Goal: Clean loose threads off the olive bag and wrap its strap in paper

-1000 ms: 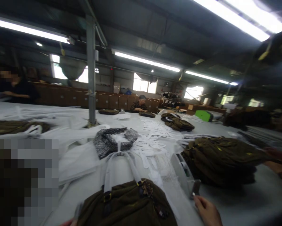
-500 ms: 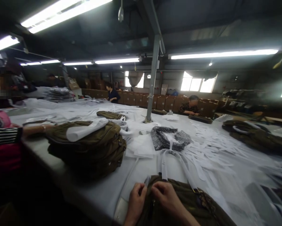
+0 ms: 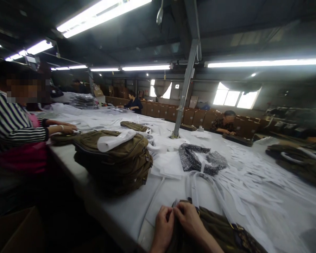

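An olive-brown backpack lies on the table right in front of me. My left hand is closed in a pinch at its top edge, where a small pale strip pokes up from the fingertips. Close beside it, my right hand is also closed, thumb and fingers pressed together; what they grip is hidden. White-wrapped straps loop from the backpack onto the table beyond. Above them lies a crumpled black-and-white patterned piece.
Left of my hands stands a stack of olive backpacks with a white roll on top. A co-worker in a striped sleeve works at the left edge. A metal post rises from the white table. Paper strips cover its right side.
The view has swung left, so everything shifts right and more of the striped co-worker shows. My hands have drawn closer together at the backpack's edge, both still pinching.
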The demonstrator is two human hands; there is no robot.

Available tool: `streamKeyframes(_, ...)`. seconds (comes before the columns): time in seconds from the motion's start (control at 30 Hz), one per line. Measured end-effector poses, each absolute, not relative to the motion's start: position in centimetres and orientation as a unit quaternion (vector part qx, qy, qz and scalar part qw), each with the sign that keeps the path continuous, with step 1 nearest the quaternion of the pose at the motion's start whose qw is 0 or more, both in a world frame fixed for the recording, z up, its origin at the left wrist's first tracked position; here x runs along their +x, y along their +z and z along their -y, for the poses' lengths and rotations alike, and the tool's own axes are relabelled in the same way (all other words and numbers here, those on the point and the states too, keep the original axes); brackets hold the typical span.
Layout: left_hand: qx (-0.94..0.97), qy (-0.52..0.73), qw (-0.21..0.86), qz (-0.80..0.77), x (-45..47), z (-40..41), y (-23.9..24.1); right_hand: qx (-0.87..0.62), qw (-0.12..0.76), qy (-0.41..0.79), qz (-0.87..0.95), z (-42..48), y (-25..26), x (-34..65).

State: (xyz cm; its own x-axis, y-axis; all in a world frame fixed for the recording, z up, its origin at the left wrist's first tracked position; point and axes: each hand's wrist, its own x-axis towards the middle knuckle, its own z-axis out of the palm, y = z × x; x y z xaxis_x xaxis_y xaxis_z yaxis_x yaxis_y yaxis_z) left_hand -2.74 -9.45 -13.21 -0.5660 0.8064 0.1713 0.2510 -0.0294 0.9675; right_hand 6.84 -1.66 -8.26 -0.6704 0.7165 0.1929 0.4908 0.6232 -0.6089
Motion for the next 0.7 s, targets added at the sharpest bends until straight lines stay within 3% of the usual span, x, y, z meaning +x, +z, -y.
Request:
streamKeyframes(0.33,0.41,0.58,0.213,-0.671,-2.5,9.7,-13.1,-0.41,0.177,0.292,0.846,0.7,-8.6,6.2)
streamKeyframes(0.5,0.415,0.587,0.219,-0.66,-2.6,9.6,-13.5,-0.383,0.192,0.36,0.829,0.5,-9.0,6.2)
streamKeyframes(0.7,0.398,0.58,0.21,-0.679,-2.5,9.4,-14.0,-0.386,0.223,0.356,0.821,0.6,-10.3,6.0)
